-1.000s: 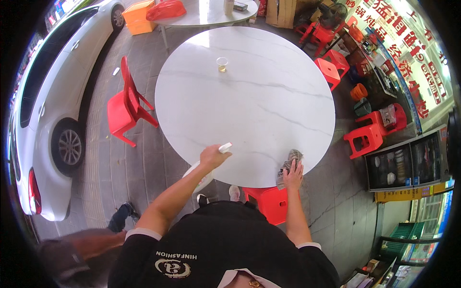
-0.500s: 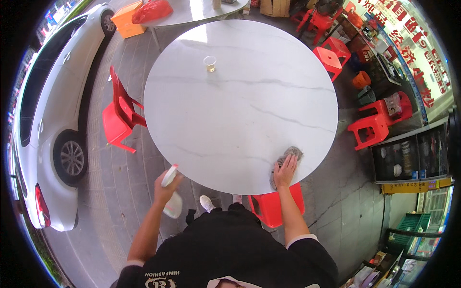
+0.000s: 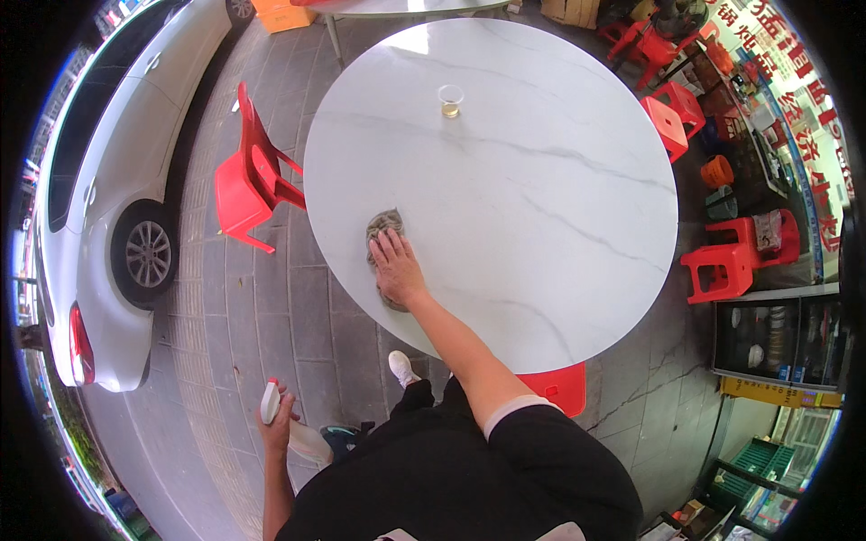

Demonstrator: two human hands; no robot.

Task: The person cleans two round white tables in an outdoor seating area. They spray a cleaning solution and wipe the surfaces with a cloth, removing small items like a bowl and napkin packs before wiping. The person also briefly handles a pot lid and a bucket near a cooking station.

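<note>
A crumpled grey cloth [image 3: 386,219] lies on the left part of a round white marbled table [image 3: 541,234]. My right hand [image 3: 397,266] presses it down, fingers laid over it and the arm reaching across to the left. Below the table's left edge, my left hand [image 3: 281,422] is closed round the neck of a spray bottle [image 3: 309,444]. The bottle's white head, tipped with red, points up, and its pale body shows partly behind the hand. Toward the far side of the table stands a clear plastic cup [image 3: 450,104] with a little yellowish liquid in it.
A red chair [image 3: 248,180] stands left of the table, and a red stool [image 3: 561,389] sits partly under the near edge. More red stools [image 3: 666,126] are at the right. A white car [image 3: 126,180] is parked at far left; a dark cabinet [image 3: 780,338] stands right.
My right hand has swept the cloth from the table's near right to its left side. My left hand has lowered with the spray bottle. The view has shifted, too.
</note>
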